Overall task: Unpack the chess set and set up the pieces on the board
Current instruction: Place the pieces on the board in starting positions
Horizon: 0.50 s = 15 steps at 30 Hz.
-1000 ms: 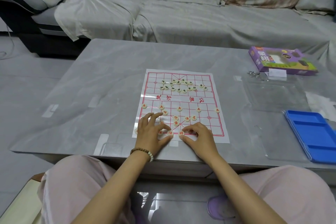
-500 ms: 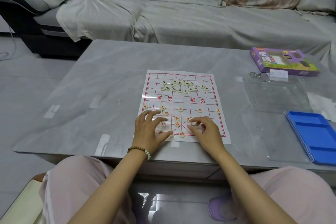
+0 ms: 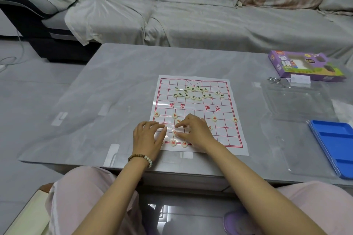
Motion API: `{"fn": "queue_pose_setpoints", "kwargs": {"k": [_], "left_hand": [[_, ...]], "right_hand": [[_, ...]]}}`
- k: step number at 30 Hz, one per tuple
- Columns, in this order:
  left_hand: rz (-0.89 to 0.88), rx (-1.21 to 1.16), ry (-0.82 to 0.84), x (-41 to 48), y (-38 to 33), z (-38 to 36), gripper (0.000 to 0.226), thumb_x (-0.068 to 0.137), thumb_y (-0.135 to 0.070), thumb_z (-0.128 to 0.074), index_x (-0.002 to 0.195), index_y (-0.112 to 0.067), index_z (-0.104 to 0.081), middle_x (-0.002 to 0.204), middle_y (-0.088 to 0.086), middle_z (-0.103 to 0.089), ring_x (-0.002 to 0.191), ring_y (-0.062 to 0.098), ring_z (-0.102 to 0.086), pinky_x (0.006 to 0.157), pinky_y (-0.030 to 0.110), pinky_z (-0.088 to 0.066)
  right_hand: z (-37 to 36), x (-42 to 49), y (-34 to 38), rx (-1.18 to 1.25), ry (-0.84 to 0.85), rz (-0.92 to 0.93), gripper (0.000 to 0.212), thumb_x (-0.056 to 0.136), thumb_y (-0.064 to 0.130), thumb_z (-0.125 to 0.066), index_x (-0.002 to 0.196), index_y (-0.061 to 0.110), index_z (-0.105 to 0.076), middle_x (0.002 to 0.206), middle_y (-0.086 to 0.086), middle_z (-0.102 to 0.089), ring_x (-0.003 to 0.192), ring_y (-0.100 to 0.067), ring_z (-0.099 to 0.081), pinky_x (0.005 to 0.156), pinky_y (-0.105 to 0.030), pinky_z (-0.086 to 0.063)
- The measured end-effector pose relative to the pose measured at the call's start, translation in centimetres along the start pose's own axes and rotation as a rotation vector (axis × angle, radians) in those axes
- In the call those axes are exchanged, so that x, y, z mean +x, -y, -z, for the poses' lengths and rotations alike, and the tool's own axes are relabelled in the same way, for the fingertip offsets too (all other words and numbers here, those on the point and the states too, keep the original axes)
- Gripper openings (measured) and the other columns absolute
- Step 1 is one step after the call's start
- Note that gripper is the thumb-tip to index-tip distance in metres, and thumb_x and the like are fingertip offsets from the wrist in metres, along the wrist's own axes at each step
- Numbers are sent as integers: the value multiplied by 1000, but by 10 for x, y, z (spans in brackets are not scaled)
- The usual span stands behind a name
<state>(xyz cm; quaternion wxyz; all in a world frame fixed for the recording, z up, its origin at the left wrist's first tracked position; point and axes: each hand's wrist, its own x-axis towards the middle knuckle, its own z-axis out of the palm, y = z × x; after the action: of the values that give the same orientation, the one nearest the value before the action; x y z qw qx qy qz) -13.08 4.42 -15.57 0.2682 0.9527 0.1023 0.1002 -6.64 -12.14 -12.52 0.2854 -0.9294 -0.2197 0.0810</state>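
Centrally, paper board (image 3: pixel 229 135) lies flat on table (image 3: pixel 114 86). Dark-lettered pieces (image 3: pixel 193 92) bunched loosely in board's upper part. Red-lettered pieces (image 3: pixel 175 115) on lower part: four spaced in row, two along bottom edge, others partly hidden under hands. Left hand (image 3: pixel 147 137) rests on board's lower-left corner, fingers spread and fairly straight, holding nothing. Right hand (image 3: pixel 196 131) just beside it, forefinger and thumb bracketing single red piece (image 3: pixel 174 132); cannot tell whether pinched. Purple box (image 3: pixel 303 66) upper right of frame; blue tray (image 3: pixel 336 145) at right edge.
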Motion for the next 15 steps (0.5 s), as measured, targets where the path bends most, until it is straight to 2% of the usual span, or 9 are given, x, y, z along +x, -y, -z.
{"fn": "queue_pose_setpoints", "kwargs": {"k": [5, 10, 13, 15], "left_hand": [[8, 5, -11, 3, 3, 0, 34, 95, -41, -42, 117, -24, -61, 126, -3, -55, 124, 17, -38, 104, 35, -26], [16, -15, -30, 6, 7, 3, 36, 96, -42, -39, 113, -22, -62, 121, -2, -58, 120, 17, -40, 103, 33, -26], [0, -55, -41, 4, 12, 12, 62, 88, -59, -21, 113, -22, -63, 119, -2, -59, 118, 17, -41, 101, 31, -26], [-24, -77, -3, 3, 18, 17, 77, 81, -62, -7, 122, -23, -59, 129, -3, -55, 125, 17, -38, 105, 31, -23]], "right_hand": [[-2, 8, 4, -119, 42, 52, 25, 82, 39, -68, 105, 28, -69, 102, 2, -55, 102, -15, -49, 91, -30, -30], [-9, 16, 9, -197, 2, 71, 34, 77, 52, -68, 95, 24, -67, 99, 3, -57, 97, -15, -51, 88, -32, -31], [-6, 18, 11, -206, 29, 84, 40, 75, 57, -67, 99, 26, -66, 101, 5, -56, 96, -13, -49, 88, -30, -31], [-1, 18, 9, -174, 77, 113, 38, 77, 53, -67, 107, 29, -66, 104, 6, -55, 99, -12, -47, 87, -28, -28]]}}
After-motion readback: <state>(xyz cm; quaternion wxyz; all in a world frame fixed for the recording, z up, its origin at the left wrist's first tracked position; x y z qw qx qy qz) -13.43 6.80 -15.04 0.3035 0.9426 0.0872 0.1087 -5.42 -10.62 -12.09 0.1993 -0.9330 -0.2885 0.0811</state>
